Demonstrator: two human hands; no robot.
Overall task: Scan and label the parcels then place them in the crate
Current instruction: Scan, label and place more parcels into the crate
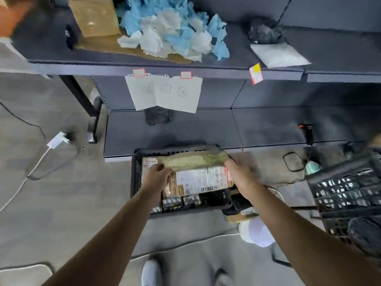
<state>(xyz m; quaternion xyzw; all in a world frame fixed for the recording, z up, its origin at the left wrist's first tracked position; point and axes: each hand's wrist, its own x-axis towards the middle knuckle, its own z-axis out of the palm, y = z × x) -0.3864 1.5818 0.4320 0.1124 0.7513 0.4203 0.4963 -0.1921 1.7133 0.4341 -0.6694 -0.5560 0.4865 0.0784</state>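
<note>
The left hand (157,174) grips the left end of the parcel (198,172) with its fingers curled round the edge, and the right hand (239,174) grips the right end in the same way, so the parcel hangs between both hands just above the open crate (135,176). It is a brown, tape-wrapped packet whose long axis runs left to right, the right end set a little farther away than the left. Its broad face with the white shipping label (206,179) is turned up toward the camera, barcodes along the near edge. Since a label is already on it, I judge that this is the placing step: the parcel is about to go into the crate. Inside, at the far left, another labelled parcel (150,162) already lies flat, partly hidden under the held one. The next move probably calls for lowering the parcel level, keeping its long side along the crate's length, then letting go with both hands once it rests. The black crate stands on the grey floor, against the low dark shelf (206,129). A second black crate (346,188) sits to the right, and a white cable (37,159) trails over the floor at left. On the upper shelf far above lies crumpled blue and white paper (171,32).
</note>
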